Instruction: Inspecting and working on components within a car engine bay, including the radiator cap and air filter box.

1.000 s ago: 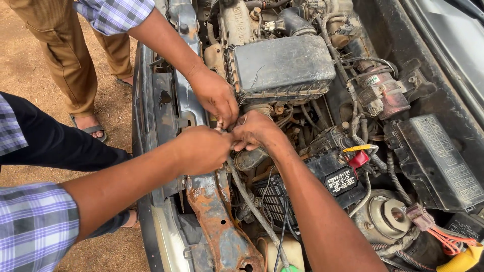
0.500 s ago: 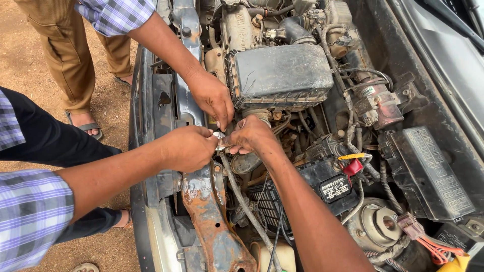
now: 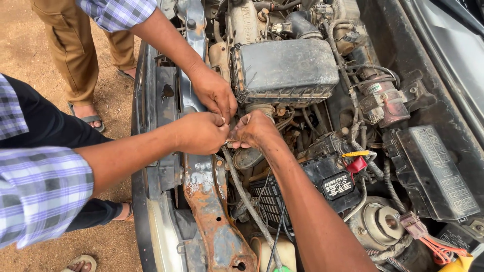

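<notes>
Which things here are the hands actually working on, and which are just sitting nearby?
In hand:
left hand and right hand, meeting at a small part hidden between the fingers
co-worker's hand, touching the same spot
grey hose just below

Nearby only:
air filter box
battery
fuse box
rusty bracket

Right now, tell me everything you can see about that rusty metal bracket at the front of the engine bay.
The rusty bracket is a flat steel strip, orange-brown with flaking grey patches, running from the grey crossmember down toward the bumper. Small holes are punched along its lower part. It looks fixed in place, slightly angled. A dark hose runs alongside its right edge. The left hand hovers just above its top end; contact cannot be told.
</notes>
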